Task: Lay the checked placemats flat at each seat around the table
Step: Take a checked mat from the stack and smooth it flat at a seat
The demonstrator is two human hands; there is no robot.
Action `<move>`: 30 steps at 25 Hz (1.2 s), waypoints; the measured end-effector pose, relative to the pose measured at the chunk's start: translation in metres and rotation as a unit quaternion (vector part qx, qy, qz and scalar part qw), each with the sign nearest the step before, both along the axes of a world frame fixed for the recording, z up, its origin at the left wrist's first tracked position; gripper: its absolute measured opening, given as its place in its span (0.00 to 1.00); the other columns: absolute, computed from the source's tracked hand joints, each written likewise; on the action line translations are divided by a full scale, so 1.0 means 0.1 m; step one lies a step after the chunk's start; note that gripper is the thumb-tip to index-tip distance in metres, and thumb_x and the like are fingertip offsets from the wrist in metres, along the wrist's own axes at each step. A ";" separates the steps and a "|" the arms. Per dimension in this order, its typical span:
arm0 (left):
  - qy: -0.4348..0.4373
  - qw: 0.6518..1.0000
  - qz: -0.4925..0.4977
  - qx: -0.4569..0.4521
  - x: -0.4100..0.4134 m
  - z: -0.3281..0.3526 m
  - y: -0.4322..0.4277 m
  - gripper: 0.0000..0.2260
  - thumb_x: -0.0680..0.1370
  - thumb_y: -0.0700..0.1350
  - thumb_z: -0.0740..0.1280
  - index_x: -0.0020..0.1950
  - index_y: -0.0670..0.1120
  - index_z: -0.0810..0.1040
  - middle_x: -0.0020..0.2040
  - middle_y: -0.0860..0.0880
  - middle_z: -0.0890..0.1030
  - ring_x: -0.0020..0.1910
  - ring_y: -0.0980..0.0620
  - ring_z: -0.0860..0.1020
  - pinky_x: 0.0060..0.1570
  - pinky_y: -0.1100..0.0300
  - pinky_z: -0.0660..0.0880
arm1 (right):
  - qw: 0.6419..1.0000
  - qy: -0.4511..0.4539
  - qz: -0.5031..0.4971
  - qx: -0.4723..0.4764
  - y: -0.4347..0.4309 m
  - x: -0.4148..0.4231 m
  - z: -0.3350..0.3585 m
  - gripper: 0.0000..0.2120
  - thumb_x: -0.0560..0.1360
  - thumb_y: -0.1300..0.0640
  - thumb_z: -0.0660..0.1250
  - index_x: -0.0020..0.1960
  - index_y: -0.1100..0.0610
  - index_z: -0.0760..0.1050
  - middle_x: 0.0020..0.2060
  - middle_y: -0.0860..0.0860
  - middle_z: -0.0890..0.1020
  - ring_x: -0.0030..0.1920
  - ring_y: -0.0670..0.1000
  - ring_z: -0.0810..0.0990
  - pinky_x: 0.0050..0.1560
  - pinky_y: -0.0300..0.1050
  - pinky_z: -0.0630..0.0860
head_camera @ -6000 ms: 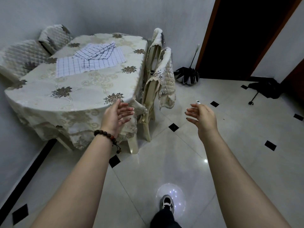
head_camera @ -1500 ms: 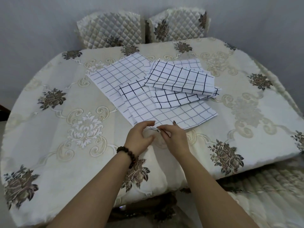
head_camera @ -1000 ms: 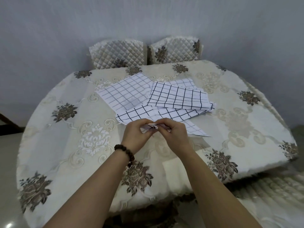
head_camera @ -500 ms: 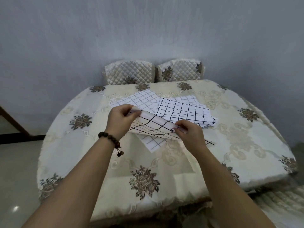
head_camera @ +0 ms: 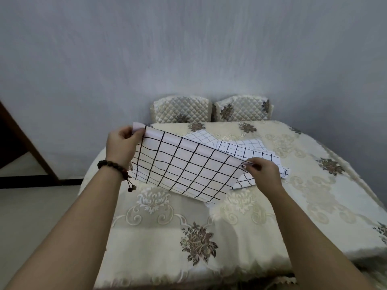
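A white placemat with a black check (head_camera: 184, 166) hangs spread in the air above the table's middle. My left hand (head_camera: 122, 146) pinches its upper left corner and my right hand (head_camera: 261, 170) pinches its upper right corner, lower than the left. Its bottom edge droops toward the tablecloth. Behind it, a pile of other checked placemats (head_camera: 251, 151) lies on the table (head_camera: 209, 237), partly hidden by the lifted one and by my right hand.
The table wears a cream floral cloth. Two quilted chair backs (head_camera: 182, 109) (head_camera: 240, 107) stand against the grey wall at the far side. A dark door frame (head_camera: 21, 141) and pale floor lie to the left.
I have raised one placemat off the pile and drawn my hands apart, the left going up and left, so the mat now hangs open between them.
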State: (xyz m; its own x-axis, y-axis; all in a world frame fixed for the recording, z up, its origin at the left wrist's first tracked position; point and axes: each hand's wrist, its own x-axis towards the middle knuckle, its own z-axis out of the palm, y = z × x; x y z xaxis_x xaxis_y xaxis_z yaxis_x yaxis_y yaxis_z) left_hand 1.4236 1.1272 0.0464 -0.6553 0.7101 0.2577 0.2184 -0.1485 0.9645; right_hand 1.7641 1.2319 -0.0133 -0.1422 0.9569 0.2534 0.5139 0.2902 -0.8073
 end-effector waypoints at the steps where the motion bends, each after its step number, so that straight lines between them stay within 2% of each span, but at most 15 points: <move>1: -0.009 1.000 0.010 -0.003 -0.07 0.01 0.00 0.05 0.73 0.42 0.69 0.38 0.49 0.82 0.39 0.50 0.81 0.42 0.53 0.78 0.47 0.57 0.75 | 0.999 0.043 0.000 -0.021 0.04 -0.05 0.06 0.05 0.73 0.62 0.69 0.40 0.55 0.79 0.32 0.48 0.79 0.34 0.47 0.75 0.36 0.38 0.69; 3: -0.010 1.000 0.025 -0.009 -0.21 0.05 0.03 0.05 0.74 0.45 0.69 0.38 0.48 0.81 0.38 0.50 0.81 0.41 0.54 0.77 0.45 0.58 0.74 | 0.985 0.161 -0.005 -0.062 0.16 -0.20 0.21 0.08 0.74 0.64 0.67 0.37 0.56 0.76 0.29 0.49 0.75 0.33 0.49 0.72 0.37 0.39 0.70; 5: -0.024 0.999 0.028 -0.019 -0.31 0.10 0.10 0.05 0.74 0.46 0.68 0.41 0.46 0.82 0.38 0.51 0.81 0.41 0.54 0.77 0.44 0.60 0.73 | 0.961 0.258 -0.025 -0.098 0.32 -0.37 0.34 0.04 0.75 0.66 0.65 0.45 0.61 0.77 0.34 0.50 0.77 0.40 0.52 0.76 0.49 0.44 0.76; 6: -0.038 0.999 0.031 -0.020 -0.36 0.14 0.15 0.05 0.75 0.45 0.68 0.43 0.45 0.82 0.39 0.52 0.81 0.42 0.53 0.78 0.44 0.60 0.74 | 0.953 0.282 -0.028 -0.108 0.41 -0.47 0.41 0.05 0.76 0.67 0.64 0.49 0.63 0.77 0.36 0.51 0.78 0.43 0.53 0.77 0.53 0.46 0.77; 8: -0.064 0.997 0.033 -0.016 -0.49 0.20 0.26 0.05 0.75 0.45 0.69 0.46 0.45 0.82 0.43 0.49 0.82 0.46 0.50 0.79 0.50 0.57 0.76 | 0.943 0.310 -0.019 -0.115 0.58 -0.66 0.55 0.05 0.76 0.67 0.63 0.51 0.63 0.76 0.38 0.51 0.78 0.43 0.53 0.77 0.51 0.44 0.78; 10: -0.083 0.996 0.030 -0.007 -0.63 0.29 0.38 0.08 0.73 0.45 0.70 0.49 0.43 0.82 0.48 0.45 0.83 0.49 0.47 0.80 0.56 0.52 0.77 | 0.933 0.341 -0.010 -0.115 0.74 -0.82 0.71 0.03 0.76 0.67 0.64 0.47 0.61 0.76 0.37 0.52 0.78 0.42 0.52 0.77 0.46 0.41 0.79; 12: -0.104 0.994 0.034 0.005 -0.73 0.42 0.49 0.08 0.72 0.44 0.72 0.49 0.43 0.82 0.49 0.43 0.83 0.49 0.46 0.81 0.57 0.49 0.77 | 0.928 0.356 -0.007 -0.113 0.90 -0.94 0.86 0.06 0.75 0.65 0.65 0.41 0.58 0.77 0.36 0.52 0.78 0.40 0.51 0.76 0.45 0.43 0.77; 14: -0.107 0.993 0.035 0.017 -0.80 0.56 0.59 0.06 0.73 0.43 0.72 0.48 0.44 0.81 0.49 0.43 0.83 0.47 0.47 0.80 0.55 0.52 0.77 | 0.929 0.354 -0.003 -0.106 1.05 -1.05 1.00 0.08 0.74 0.63 0.65 0.38 0.54 0.78 0.35 0.52 0.77 0.39 0.51 0.75 0.42 0.45 0.74; 17: -0.102 0.993 0.052 0.040 -0.84 0.73 0.71 0.05 0.75 0.42 0.70 0.50 0.45 0.78 0.49 0.44 0.81 0.48 0.49 0.78 0.49 0.59 0.75 | 0.930 0.357 0.011 -0.086 1.20 -1.16 1.20 0.07 0.74 0.62 0.64 0.39 0.54 0.77 0.34 0.52 0.76 0.36 0.51 0.73 0.36 0.44 0.70; 20: -0.130 0.988 0.048 0.073 -0.91 0.81 0.76 0.06 0.76 0.42 0.69 0.52 0.45 0.77 0.50 0.44 0.80 0.48 0.49 0.78 0.49 0.60 0.74 | 0.926 0.371 0.017 -0.066 1.21 -1.20 1.33 0.07 0.75 0.63 0.64 0.40 0.55 0.77 0.34 0.53 0.77 0.34 0.50 0.74 0.34 0.43 0.69; 25: -0.156 0.984 0.035 0.074 -0.98 0.64 0.71 0.10 0.74 0.40 0.71 0.54 0.40 0.78 0.50 0.42 0.80 0.45 0.50 0.79 0.45 0.61 0.76 | 0.924 0.378 0.010 -0.056 1.09 -1.12 1.27 0.06 0.74 0.63 0.64 0.41 0.56 0.77 0.36 0.54 0.77 0.37 0.51 0.74 0.36 0.44 0.71; 27: -0.159 0.985 0.033 0.064 -0.96 0.51 0.65 0.12 0.74 0.40 0.71 0.56 0.38 0.78 0.49 0.43 0.80 0.44 0.51 0.79 0.44 0.63 0.76 | 0.927 0.369 0.002 -0.063 0.98 -1.05 1.16 0.07 0.74 0.63 0.63 0.40 0.55 0.77 0.36 0.52 0.77 0.37 0.49 0.75 0.35 0.41 0.73; 30: -0.159 0.985 0.025 0.055 -0.85 0.29 0.50 0.09 0.75 0.39 0.69 0.54 0.37 0.78 0.43 0.45 0.80 0.39 0.54 0.78 0.39 0.67 0.76 | 0.924 0.374 -0.007 -0.082 0.77 -0.95 0.97 0.10 0.75 0.64 0.63 0.39 0.53 0.76 0.36 0.50 0.78 0.35 0.47 0.75 0.36 0.39 0.73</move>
